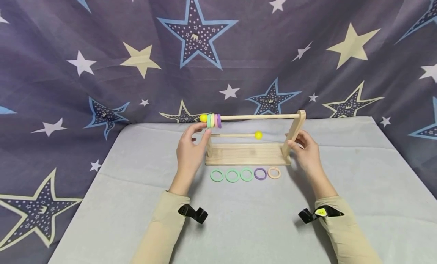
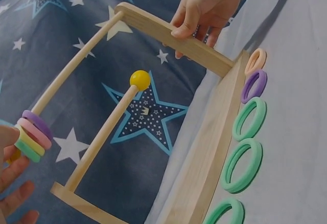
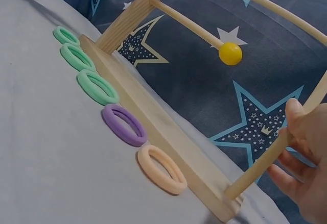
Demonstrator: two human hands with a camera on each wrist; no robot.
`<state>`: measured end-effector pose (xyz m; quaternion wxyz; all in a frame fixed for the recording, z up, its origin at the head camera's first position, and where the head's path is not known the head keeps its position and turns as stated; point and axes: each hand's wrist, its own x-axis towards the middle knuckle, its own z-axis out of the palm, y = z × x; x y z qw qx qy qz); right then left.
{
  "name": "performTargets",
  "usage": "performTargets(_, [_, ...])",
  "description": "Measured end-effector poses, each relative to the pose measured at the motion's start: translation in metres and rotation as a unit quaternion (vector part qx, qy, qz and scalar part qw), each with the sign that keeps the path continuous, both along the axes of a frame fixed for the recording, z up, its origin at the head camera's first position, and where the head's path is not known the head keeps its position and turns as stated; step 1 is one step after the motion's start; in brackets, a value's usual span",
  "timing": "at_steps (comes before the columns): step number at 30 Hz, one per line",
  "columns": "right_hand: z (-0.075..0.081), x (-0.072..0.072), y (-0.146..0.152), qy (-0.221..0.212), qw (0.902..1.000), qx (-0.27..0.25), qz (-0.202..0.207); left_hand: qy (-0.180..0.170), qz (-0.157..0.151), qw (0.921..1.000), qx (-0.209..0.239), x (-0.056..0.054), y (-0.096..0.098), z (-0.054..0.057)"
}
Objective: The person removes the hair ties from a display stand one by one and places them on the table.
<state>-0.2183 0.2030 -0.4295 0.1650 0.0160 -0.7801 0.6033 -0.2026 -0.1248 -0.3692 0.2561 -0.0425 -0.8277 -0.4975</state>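
Note:
A wooden rack (image 1: 247,154) stands on the table, with a long upper rod (image 1: 259,117) and a shorter lower rod (image 1: 235,135), each tipped with a yellow ball. Purple, pink, yellow and green rings (image 2: 34,132) hang together on the upper rod by its ball end. At that end my left hand (image 1: 192,148) pinches the outermost ring, the green one (image 1: 209,121), between thumb and index finger; the other fingers are spread apart. My right hand (image 1: 307,150) grips the tall right upright (image 1: 294,131), thumb on the near side and fingers behind.
In front of the base lies a row of loose rings: several green ones (image 1: 232,175), a purple one (image 1: 260,173) and a peach one (image 1: 274,173). A pale cloth (image 1: 252,226) covers the table, and a star-patterned curtain (image 1: 211,78) hangs behind.

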Motion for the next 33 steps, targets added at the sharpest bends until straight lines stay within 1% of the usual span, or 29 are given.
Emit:
performTargets(4, [0.0008, -0.0002, 0.0001, -0.002, 1.0, 0.002, 0.003, 0.0, 0.012, 0.9999, -0.002, -0.0006, 0.0007, 0.0013])
performTargets(9, [0.001, -0.0001, 0.0003, -0.004, 1.0, 0.007, -0.002, 0.001, 0.019, 0.9998, -0.01, -0.0008, 0.0024, 0.0024])
performTargets(13, [0.0008, 0.0003, -0.0009, -0.008, 0.9999, 0.006, -0.009, -0.005, 0.025, 0.9995, -0.021, -0.002, 0.0033, 0.0016])
performTargets(17, [0.0001, 0.0001, -0.0014, -0.002, 1.0, -0.002, -0.006, -0.005, 0.03, 0.9992, -0.025, -0.0022, 0.0032, 0.0012])
performTargets(23, [-0.0008, -0.0004, -0.0013, 0.002, 0.9999, -0.012, -0.003, 0.0, 0.034, 0.9991, -0.024, -0.0017, 0.0035, 0.0023])
performTargets(29, [-0.0015, -0.001, -0.0018, -0.001, 1.0, -0.004, -0.004, 0.019, 0.043, 0.9987, -0.021, -0.0031, 0.0037, 0.0037])
performTargets(33, [-0.001, -0.0004, -0.0021, -0.002, 1.0, 0.001, -0.006, 0.025, 0.053, 0.998, -0.023, -0.0038, 0.0036, 0.0054])
